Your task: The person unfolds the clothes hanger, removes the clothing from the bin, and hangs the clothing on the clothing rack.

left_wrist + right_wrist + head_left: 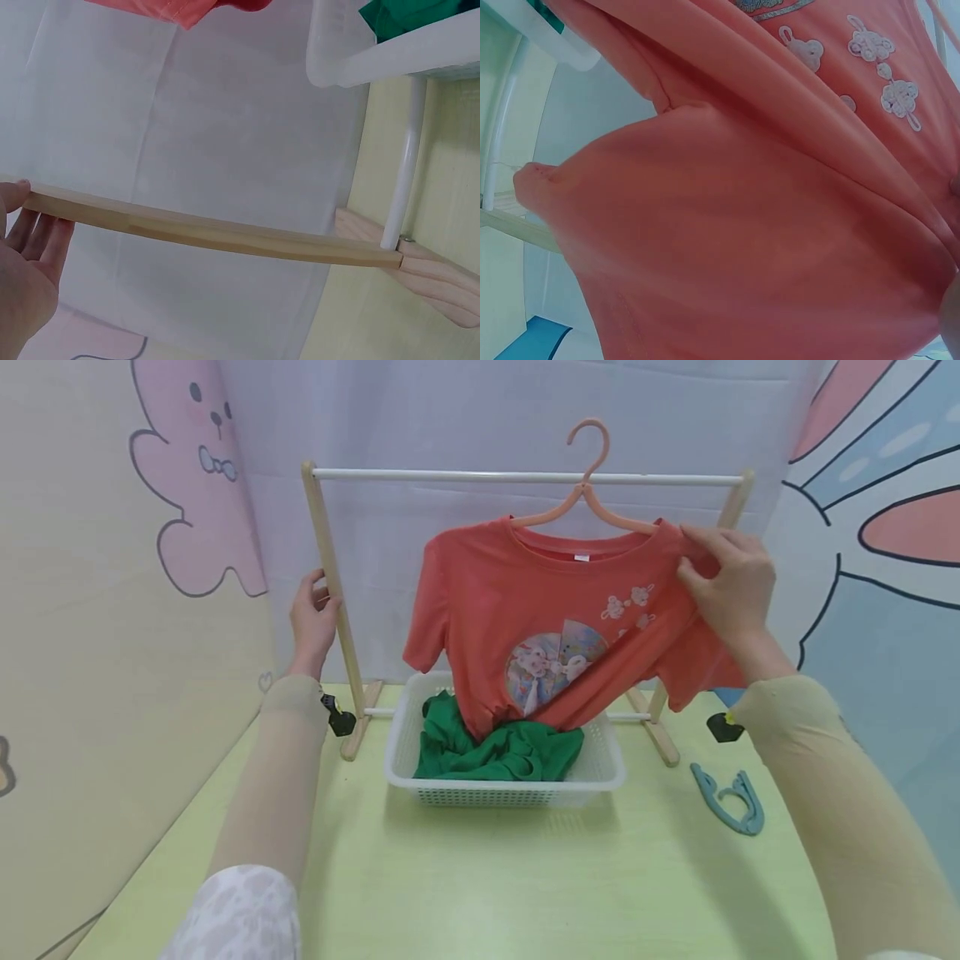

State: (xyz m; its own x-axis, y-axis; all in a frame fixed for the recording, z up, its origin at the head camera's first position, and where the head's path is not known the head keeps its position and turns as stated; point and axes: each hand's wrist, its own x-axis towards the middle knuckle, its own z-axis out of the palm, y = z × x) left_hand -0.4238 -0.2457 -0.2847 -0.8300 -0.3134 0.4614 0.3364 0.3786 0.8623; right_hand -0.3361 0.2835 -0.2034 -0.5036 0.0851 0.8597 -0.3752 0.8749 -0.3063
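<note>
A coral-red T-shirt (480,585) with flower trim is on a peach hanger (551,514). The hanger's hook rises above the white bar (450,476) of a clothes rack, its neck crossing in front of the bar. My right hand (731,577) pinches the shirt at its right shoulder; in the right wrist view the cloth (705,225) hides most of that hand. At the left, my left hand (311,622) holds the rack's wooden post (202,229) between thumb and fingers. The shirt's hem hangs down to the green cloth (510,752) in the basket.
A white plastic basket (517,787) stands on the light green table (480,877) between the rack's feet. Right of it lies a folded blue-green hanger (731,802). Cloth walls with cartoon prints close in the back and sides.
</note>
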